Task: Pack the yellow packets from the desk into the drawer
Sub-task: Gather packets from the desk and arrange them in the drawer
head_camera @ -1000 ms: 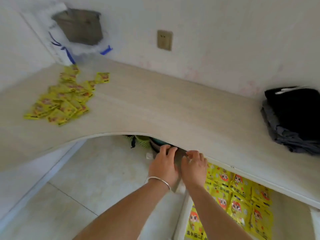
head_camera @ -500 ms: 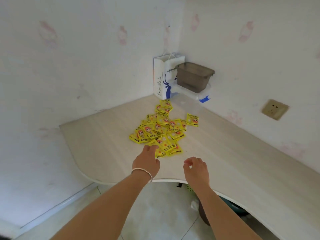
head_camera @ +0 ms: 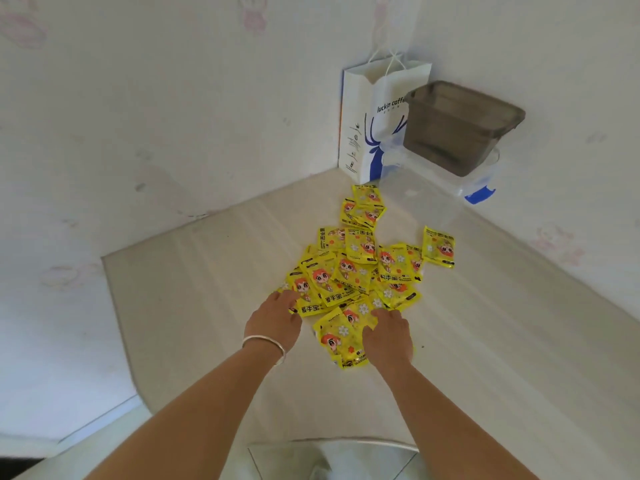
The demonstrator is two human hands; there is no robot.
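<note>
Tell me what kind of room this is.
Probably a home bedroom or study corner: a pale wood corner desk, wallpaper with pink cartoon prints, a coffee-shop paper bag beside a grey storage tub.

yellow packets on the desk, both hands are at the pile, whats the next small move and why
Probably curl both hands in to gather the near packets. The left hand and right hand already rest on the near edge of the pile of yellow packets, which lies loose on the desk.
</note>
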